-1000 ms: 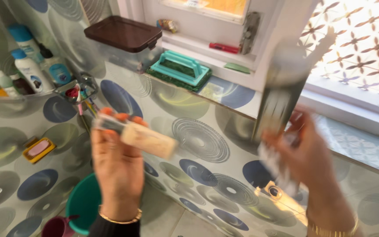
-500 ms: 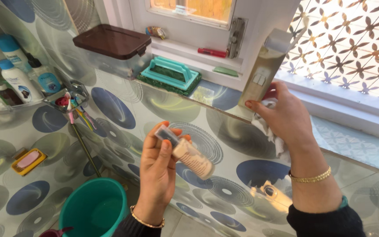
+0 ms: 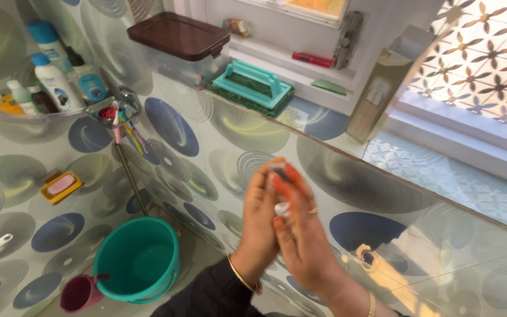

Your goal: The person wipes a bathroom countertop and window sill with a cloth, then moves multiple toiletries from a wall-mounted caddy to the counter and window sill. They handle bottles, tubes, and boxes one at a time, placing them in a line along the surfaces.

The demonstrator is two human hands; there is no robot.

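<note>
Both hands meet in front of the tiled wall, left hand (image 3: 257, 220) and right hand (image 3: 300, 235) pressed together around a small bottle (image 3: 279, 171), only its dark tip showing, with a bit of white cloth (image 3: 281, 208) between the palms. The box (image 3: 382, 97) stands on the sill's edge.

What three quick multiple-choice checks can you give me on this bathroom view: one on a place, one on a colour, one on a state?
1. Where does the tall box stand?
A. in the bucket
B. on the ledge by the window
C. on the soap dish

2. What colour is the bucket?
A. teal green
B. red
C. white

3. How are the left hand and right hand placed?
A. far apart
B. one in the bucket
C. pressed together in front of the wall

Answers: 1 B, the box rests upright on the ledge beside the patterned window. 2 A, the bucket on the floor is teal green. 3 C, the palms meet, with a small thing blurred between the fingers.
</note>
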